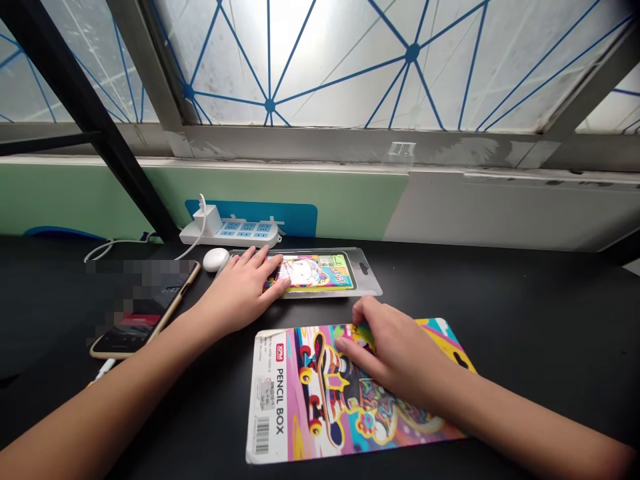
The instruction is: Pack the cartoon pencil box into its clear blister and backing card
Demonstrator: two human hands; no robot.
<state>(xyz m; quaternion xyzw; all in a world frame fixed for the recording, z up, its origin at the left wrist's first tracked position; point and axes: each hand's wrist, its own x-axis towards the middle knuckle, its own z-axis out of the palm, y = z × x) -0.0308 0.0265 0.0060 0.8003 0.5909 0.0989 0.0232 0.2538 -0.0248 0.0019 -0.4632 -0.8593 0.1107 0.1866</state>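
Observation:
My left hand (240,290) lies spread over the left part of a clear plastic blister pack (367,285), its fingers apart. Inside that pack a colourful pencil box (313,272) with a white cartoon figure shows beside my thumb. Closer to me, a printed card (273,400) reading "PENCIL BOX", with a skateboard picture, lies on the desk. My right hand (387,340) is on its upper part, the thumb flat on the print and the index finger bent at the far edge. The other right fingertips are hidden behind the hand.
A smartphone (145,327) with a cable at its lower end is left of my left forearm. Behind it are a white round case (216,259) and a power strip (235,233) with a plugged-in charger (207,219). A black slanted post (120,153) rises at the left.

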